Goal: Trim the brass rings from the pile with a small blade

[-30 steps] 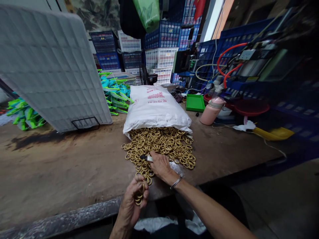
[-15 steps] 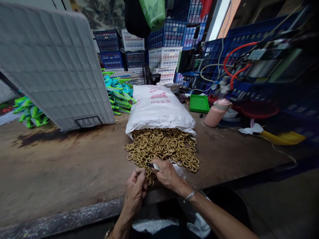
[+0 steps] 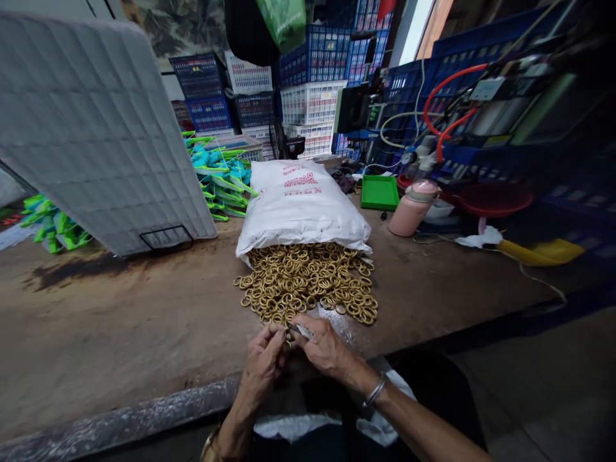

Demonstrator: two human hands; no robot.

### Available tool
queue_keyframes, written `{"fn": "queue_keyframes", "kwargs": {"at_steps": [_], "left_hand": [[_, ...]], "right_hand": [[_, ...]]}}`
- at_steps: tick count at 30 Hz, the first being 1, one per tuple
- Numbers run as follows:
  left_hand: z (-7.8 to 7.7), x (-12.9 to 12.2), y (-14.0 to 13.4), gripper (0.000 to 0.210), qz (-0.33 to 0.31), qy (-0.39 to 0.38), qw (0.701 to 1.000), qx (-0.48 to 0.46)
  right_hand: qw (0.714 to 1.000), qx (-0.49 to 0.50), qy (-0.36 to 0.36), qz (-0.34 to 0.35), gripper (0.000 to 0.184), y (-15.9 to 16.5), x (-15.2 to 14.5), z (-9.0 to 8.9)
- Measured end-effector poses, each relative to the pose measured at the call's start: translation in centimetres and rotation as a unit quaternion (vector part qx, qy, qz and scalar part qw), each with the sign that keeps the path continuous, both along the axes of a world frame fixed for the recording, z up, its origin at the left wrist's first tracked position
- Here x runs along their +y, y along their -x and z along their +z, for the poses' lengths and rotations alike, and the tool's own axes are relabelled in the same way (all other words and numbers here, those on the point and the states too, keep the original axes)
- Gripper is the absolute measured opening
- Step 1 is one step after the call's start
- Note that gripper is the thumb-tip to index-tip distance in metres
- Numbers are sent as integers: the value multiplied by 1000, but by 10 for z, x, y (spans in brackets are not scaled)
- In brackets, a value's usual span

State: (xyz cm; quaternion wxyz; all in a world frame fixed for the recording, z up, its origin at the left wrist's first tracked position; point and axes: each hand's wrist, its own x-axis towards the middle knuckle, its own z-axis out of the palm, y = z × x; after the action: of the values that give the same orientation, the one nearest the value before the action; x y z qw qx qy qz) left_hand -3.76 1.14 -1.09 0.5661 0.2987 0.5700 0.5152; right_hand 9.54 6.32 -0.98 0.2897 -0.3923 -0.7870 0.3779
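A heap of gold-coloured rings (image 3: 308,276) spills from the open end of a white printed sack (image 3: 303,208) on the table. At the near edge of the heap, my left hand (image 3: 264,359) is closed in a pinch; what its fingertips hold is hidden. My right hand (image 3: 325,346) is shut on a small knife-like tool (image 3: 303,331) with a pale body and a dark tip. The tip meets the left fingertips. A gold ring shows just below, between the two hands.
To the left stands a large grey-white padded panel (image 3: 106,128), with bright green and blue pieces (image 3: 219,173) behind it. A green tray (image 3: 379,192), a pink bottle (image 3: 412,208) and a machine with orange hoses (image 3: 433,96) are at the right. Stacked crates (image 3: 312,102) rise behind.
The view has shifted slightly. My right hand has moved closer to my left, bringing the tool's tip to the left fingertips. Fewer rings show between the hands.
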Motion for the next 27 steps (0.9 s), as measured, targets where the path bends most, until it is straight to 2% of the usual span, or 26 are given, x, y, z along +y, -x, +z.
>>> {"fn": "queue_keyframes", "kwargs": {"at_steps": [2, 6, 9, 15, 19, 27], "left_hand": [[1, 0, -2, 34, -16, -1, 1000, 5], [6, 0, -8, 33, -2, -40, 998, 50], [10, -1, -12, 31, -9, -45, 997, 67], [11, -3, -15, 33, -54, 20, 998, -14], [8, -4, -15, 31, -64, 12, 994, -83], [-1, -7, -16, 28, -58, -16, 993, -99]], "right_hand": [[999, 18, 33, -10, 15, 0, -1, -1], [991, 53, 117, -25, 24, 2, 0, -1], [986, 76, 143, -37, 29, 1, 1, -2], [980, 83, 164, -70, 20, -1, 2, -1], [978, 82, 177, -69, 18, -3, 1, 4], [981, 79, 168, -49, 22, -5, -3, 9]]}}
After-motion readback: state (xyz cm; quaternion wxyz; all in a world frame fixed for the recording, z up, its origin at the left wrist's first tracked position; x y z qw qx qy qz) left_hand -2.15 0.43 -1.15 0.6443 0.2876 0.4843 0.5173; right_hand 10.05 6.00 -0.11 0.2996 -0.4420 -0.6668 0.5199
